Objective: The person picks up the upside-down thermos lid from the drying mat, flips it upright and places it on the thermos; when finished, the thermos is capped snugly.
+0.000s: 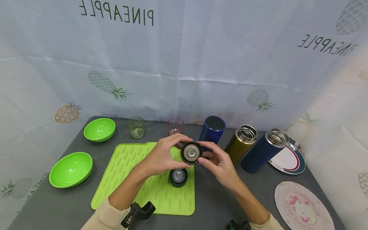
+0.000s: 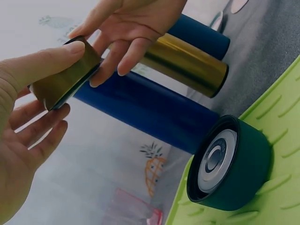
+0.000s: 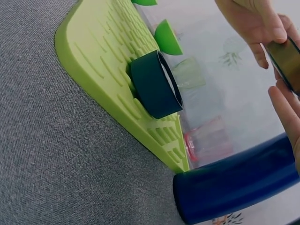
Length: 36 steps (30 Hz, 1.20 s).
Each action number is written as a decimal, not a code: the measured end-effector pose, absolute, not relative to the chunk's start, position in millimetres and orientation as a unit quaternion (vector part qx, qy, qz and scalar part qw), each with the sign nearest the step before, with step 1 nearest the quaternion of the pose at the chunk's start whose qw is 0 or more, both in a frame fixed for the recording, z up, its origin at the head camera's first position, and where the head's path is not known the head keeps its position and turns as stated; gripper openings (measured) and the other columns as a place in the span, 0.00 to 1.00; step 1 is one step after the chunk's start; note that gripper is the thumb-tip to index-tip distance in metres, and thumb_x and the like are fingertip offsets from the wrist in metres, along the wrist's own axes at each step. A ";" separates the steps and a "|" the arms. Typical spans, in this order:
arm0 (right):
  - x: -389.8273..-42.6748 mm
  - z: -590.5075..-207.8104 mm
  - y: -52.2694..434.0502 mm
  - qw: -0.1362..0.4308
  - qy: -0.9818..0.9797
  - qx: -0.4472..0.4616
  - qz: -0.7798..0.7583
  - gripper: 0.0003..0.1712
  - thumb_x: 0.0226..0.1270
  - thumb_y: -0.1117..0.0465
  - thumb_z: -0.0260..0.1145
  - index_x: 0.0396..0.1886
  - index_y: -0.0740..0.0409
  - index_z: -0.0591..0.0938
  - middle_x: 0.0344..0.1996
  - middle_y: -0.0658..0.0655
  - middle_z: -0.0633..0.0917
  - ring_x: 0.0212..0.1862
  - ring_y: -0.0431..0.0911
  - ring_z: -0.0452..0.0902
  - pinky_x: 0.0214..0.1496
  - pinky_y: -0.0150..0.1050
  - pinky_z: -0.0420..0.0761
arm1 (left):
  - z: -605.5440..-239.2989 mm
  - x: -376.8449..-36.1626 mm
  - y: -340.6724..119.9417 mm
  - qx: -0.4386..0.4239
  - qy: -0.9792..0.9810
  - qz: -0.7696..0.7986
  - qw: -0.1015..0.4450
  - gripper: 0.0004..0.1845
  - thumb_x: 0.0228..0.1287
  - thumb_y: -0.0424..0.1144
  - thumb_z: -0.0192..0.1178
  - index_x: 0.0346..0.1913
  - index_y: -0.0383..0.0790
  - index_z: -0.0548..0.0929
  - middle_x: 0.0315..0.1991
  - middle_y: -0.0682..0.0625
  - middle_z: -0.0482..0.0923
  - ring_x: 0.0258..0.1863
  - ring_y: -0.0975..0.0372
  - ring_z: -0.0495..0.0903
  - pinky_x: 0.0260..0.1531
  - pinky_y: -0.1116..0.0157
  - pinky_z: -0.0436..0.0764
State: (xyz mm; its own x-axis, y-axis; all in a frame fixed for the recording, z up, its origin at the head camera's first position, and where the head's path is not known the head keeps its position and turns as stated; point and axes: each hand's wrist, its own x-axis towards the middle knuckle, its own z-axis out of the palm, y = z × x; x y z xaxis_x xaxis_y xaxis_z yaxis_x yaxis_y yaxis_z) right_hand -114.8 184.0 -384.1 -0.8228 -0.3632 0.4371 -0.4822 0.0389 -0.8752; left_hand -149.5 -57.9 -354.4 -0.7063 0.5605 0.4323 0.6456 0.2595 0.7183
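While the left hand [image 1: 162,156] and right hand [image 1: 218,163] pinch opposite edges of the gold-sided lid [image 1: 191,153] above the desk [image 1: 212,199], each between thumb and fingers, light, even pressure should stop its smooth rim slipping. On the left, a ribbed, rubbery-looking mat [image 1: 126,169] bears a squat teal lid [image 1: 178,177]; rightward stand a glossy gold bottle [image 1: 237,147] and a matte navy bottle [image 1: 258,155], both cylindrical, metal-mouthed.

Bowls [image 1: 70,170]: left of your mat [image 1: 122,171].
Glasses [image 1: 136,128]: behind your mat.
Resting lid [image 1: 178,177]: on your mat, near its right edge.
Held lid [image 1: 191,153]: between your left hand [image 1: 164,155] and right hand [image 1: 219,163], higher than the mat.
Flasks [image 1: 237,148]: right of your mat, toward the back.
Plate [image 1: 284,159]: farther right of your mat.
Disc [image 1: 304,206]: also farther right, nearer you.
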 end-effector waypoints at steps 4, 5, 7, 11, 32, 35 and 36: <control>-115.7 -383.9 181.5 0.037 -0.714 0.289 0.636 0.28 0.71 0.75 0.62 0.70 0.70 0.71 0.63 0.45 0.77 0.54 0.37 0.86 0.50 0.39 0.89 | -354.2 -148.6 -59.5 -0.382 -0.793 -0.473 0.049 0.36 0.46 0.37 0.82 0.62 0.47 0.80 0.58 0.52 0.81 0.53 0.62 0.83 0.53 0.62 0.85; -115.7 -383.7 181.0 0.032 -0.714 0.284 0.640 0.27 0.72 0.74 0.62 0.69 0.69 0.72 0.63 0.45 0.78 0.54 0.37 0.86 0.50 0.40 0.89 | -354.0 -148.3 -59.6 -0.383 -0.793 -0.472 0.049 0.36 0.46 0.37 0.82 0.62 0.47 0.80 0.58 0.52 0.81 0.54 0.62 0.83 0.53 0.62 0.85; -116.1 -383.5 179.3 0.027 -0.712 0.280 0.643 0.27 0.72 0.74 0.62 0.69 0.69 0.72 0.62 0.47 0.79 0.53 0.38 0.87 0.50 0.41 0.89 | -354.1 -147.3 -60.7 -0.384 -0.793 -0.470 0.052 0.37 0.46 0.36 0.82 0.62 0.47 0.80 0.59 0.52 0.81 0.55 0.62 0.83 0.54 0.63 0.85; -117.1 -382.8 175.5 0.020 -0.716 0.268 0.644 0.26 0.72 0.72 0.63 0.68 0.68 0.73 0.60 0.56 0.81 0.53 0.37 0.86 0.50 0.41 0.89 | -355.9 -145.3 -64.4 -0.382 -0.793 -0.471 0.060 0.37 0.45 0.34 0.83 0.62 0.46 0.80 0.59 0.52 0.81 0.56 0.61 0.83 0.53 0.64 0.85; -117.4 -380.2 177.9 0.053 -0.732 0.228 0.640 0.23 0.66 0.72 0.69 0.61 0.70 0.78 0.52 0.44 0.85 0.52 0.35 0.87 0.46 0.35 0.89 | -354.1 -143.3 -65.4 -0.343 -0.811 -0.473 0.028 0.27 0.64 0.42 0.71 0.65 0.43 0.80 0.49 0.51 0.83 0.43 0.62 0.84 0.43 0.60 0.88; -116.5 -379.5 178.2 0.053 -0.735 0.225 0.638 0.24 0.66 0.72 0.69 0.62 0.69 0.78 0.54 0.44 0.84 0.53 0.36 0.87 0.47 0.35 0.89 | -354.4 -144.0 -63.9 -0.337 -0.811 -0.478 0.024 0.25 0.65 0.42 0.71 0.63 0.41 0.82 0.46 0.50 0.84 0.40 0.62 0.84 0.39 0.61 0.88; -115.8 -379.6 179.1 0.053 -0.735 0.222 0.638 0.24 0.66 0.72 0.69 0.62 0.68 0.78 0.54 0.44 0.84 0.54 0.36 0.86 0.47 0.35 0.89 | -354.4 -144.4 -62.8 -0.337 -0.810 -0.479 0.022 0.24 0.65 0.42 0.71 0.62 0.41 0.82 0.46 0.50 0.84 0.39 0.62 0.84 0.39 0.61 0.88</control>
